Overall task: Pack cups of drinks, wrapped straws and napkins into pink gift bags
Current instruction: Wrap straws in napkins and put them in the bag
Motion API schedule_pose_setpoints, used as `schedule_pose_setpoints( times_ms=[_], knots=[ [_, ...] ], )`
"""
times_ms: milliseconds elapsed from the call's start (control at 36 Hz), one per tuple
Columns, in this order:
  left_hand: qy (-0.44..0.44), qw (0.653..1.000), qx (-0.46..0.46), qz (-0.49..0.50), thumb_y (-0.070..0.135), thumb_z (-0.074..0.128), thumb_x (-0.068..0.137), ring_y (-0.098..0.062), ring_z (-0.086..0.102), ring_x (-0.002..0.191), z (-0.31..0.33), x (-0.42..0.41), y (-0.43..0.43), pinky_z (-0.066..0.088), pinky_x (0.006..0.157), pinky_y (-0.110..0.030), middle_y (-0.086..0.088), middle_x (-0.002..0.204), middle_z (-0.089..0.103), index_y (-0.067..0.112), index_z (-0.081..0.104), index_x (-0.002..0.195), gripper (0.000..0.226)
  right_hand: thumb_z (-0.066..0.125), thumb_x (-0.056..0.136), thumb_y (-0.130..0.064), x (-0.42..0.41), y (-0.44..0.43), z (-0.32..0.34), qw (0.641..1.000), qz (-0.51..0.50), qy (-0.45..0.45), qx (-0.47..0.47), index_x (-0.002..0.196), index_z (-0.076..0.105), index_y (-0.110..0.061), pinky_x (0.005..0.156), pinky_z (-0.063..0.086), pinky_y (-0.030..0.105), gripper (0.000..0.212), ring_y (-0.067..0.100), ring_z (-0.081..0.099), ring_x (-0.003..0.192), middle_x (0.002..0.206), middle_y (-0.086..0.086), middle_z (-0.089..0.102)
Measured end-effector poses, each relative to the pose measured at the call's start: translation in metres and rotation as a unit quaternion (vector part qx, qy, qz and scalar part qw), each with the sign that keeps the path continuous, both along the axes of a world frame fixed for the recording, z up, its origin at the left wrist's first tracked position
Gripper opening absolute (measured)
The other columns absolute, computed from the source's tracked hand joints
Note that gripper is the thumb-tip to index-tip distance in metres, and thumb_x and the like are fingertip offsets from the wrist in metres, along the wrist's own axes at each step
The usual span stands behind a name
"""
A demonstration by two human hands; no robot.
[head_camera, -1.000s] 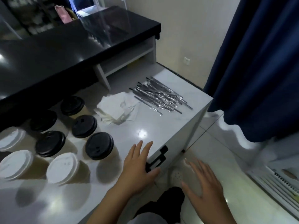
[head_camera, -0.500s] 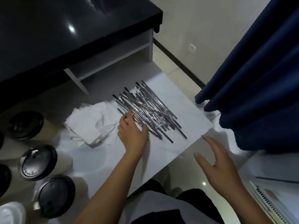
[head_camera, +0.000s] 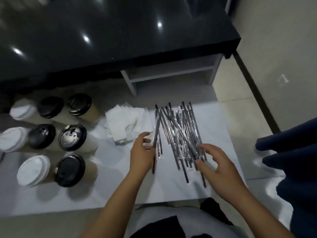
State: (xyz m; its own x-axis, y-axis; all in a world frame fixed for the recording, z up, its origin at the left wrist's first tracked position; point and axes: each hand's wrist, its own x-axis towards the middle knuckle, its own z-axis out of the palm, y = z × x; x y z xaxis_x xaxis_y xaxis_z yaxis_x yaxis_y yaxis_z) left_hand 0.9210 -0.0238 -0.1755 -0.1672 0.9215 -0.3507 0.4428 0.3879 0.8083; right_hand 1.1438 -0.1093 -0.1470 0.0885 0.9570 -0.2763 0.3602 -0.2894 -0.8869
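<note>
A pile of wrapped straws (head_camera: 180,129) in shiny clear sleeves lies on the white table (head_camera: 171,188). My left hand (head_camera: 140,152) pinches one wrapped straw (head_camera: 157,131) at the pile's left edge, its far end still against the pile. My right hand (head_camera: 217,165) hovers with fingers spread over the near ends of the straws, thumb by their tips, holding nothing. A stack of white napkins (head_camera: 127,124) sits just left of the straws. Several paper cups (head_camera: 72,138) with black or white lids stand at the left. No pink bag is in view.
A black glossy counter (head_camera: 120,35) overhangs the back of the table, with a grey shelf (head_camera: 171,74) beneath it. A dark blue curtain (head_camera: 291,162) hangs at the right, beyond the table's edge. The table's front edge runs just before my body.
The view has swung left and down. My left hand has closed on one straw at the pile's left side. My right hand came from off the table to the straws' near ends.
</note>
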Motion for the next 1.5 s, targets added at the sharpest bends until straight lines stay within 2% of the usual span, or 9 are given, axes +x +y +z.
schedule_pose_setpoints(
  times_ms=[167,250,417,500,694,944,1333,1417,1500],
  knots=[
    [-0.104,0.992,-0.024,0.067,-0.012,0.065,0.082,-0.007,0.068,0.076,0.033,0.029,-0.031,0.057,0.068,-0.021,-0.005,0.101,0.070,0.026,0.067,0.113,0.049,0.071,0.089,-0.019,0.031,0.031,0.005,0.992,0.010,0.124,-0.024,0.113,0.068,-0.035,0.092,0.050,0.025,0.029,0.003,0.063,0.105,0.109,-0.016,0.069],
    [-0.142,0.986,-0.038,0.075,-0.015,0.068,0.080,-0.009,0.071,0.077,0.047,0.043,-0.049,0.053,0.065,-0.017,-0.001,0.096,0.074,0.024,0.068,0.113,0.051,0.073,0.088,-0.016,0.032,0.044,0.004,0.978,-0.004,0.203,-0.053,0.108,0.071,-0.030,0.080,0.053,0.019,0.025,0.005,0.067,0.096,0.102,-0.011,0.073],
    [-0.217,0.972,-0.051,0.072,-0.011,0.075,0.078,-0.019,0.073,0.085,0.068,0.068,-0.077,0.056,0.075,-0.023,-0.003,0.093,0.075,0.027,0.073,0.108,0.048,0.075,0.086,-0.021,0.019,0.063,0.004,0.939,0.019,0.309,-0.150,0.108,0.074,-0.021,0.081,0.057,0.033,0.022,0.016,0.072,0.094,0.101,-0.001,0.076],
    [-0.212,0.973,-0.059,0.076,-0.008,0.078,0.076,-0.020,0.073,0.085,0.069,0.072,-0.088,0.056,0.076,-0.024,-0.004,0.090,0.075,0.029,0.075,0.102,0.045,0.076,0.083,-0.016,0.013,0.069,0.007,0.923,0.035,0.342,-0.172,0.093,0.078,-0.013,0.071,0.057,0.027,0.010,0.016,0.072,0.089,0.096,0.005,0.076],
    [-0.228,0.964,-0.070,0.117,-0.001,0.081,0.074,-0.033,0.074,0.081,0.064,0.058,-0.098,0.057,0.072,-0.029,-0.011,0.083,0.072,0.025,0.077,0.098,0.036,0.078,0.079,-0.017,0.000,0.072,0.012,0.919,0.048,0.346,-0.181,0.087,0.079,-0.010,0.082,0.058,0.039,0.011,0.022,0.072,0.087,0.096,0.012,0.076],
    [-0.260,0.960,-0.094,0.047,-0.010,0.075,0.079,-0.025,0.070,0.075,0.060,0.041,-0.088,0.057,0.072,-0.030,-0.013,0.082,0.071,0.015,0.077,0.095,0.030,0.076,0.081,-0.013,-0.010,0.078,0.030,0.910,-0.074,0.376,-0.159,0.086,0.078,-0.011,0.057,0.055,0.028,0.006,0.020,0.070,0.075,0.082,0.009,0.073],
    [-0.281,0.953,-0.088,-0.076,-0.001,0.078,0.078,-0.021,0.072,0.081,0.036,0.001,-0.059,0.058,0.082,-0.030,-0.006,0.086,0.073,0.023,0.075,0.102,0.035,0.077,0.071,-0.019,-0.022,0.070,0.039,0.944,-0.043,0.311,-0.098,0.087,0.079,-0.010,0.070,0.059,0.026,0.018,0.020,0.073,0.084,0.092,0.010,0.076],
    [-0.227,0.971,-0.039,-0.061,0.015,0.083,0.080,-0.009,0.069,0.103,0.023,-0.017,-0.047,0.058,0.088,-0.030,0.007,0.109,0.074,0.037,0.072,0.110,0.038,0.077,0.067,-0.022,-0.019,0.070,0.043,0.955,-0.050,0.284,-0.075,0.087,0.081,-0.015,0.076,0.058,0.027,0.022,0.018,0.071,0.082,0.091,0.010,0.077],
    [-0.049,0.996,0.067,0.021,0.024,0.080,0.084,-0.003,0.057,0.115,0.009,-0.040,-0.029,0.047,0.097,-0.024,0.016,0.127,0.061,0.043,0.061,0.120,0.045,0.079,0.065,-0.026,-0.014,0.066,0.045,0.974,-0.037,0.219,-0.039,0.086,0.081,-0.022,0.080,0.053,0.026,0.022,0.015,0.072,0.081,0.089,0.005,0.078]
  ],
)
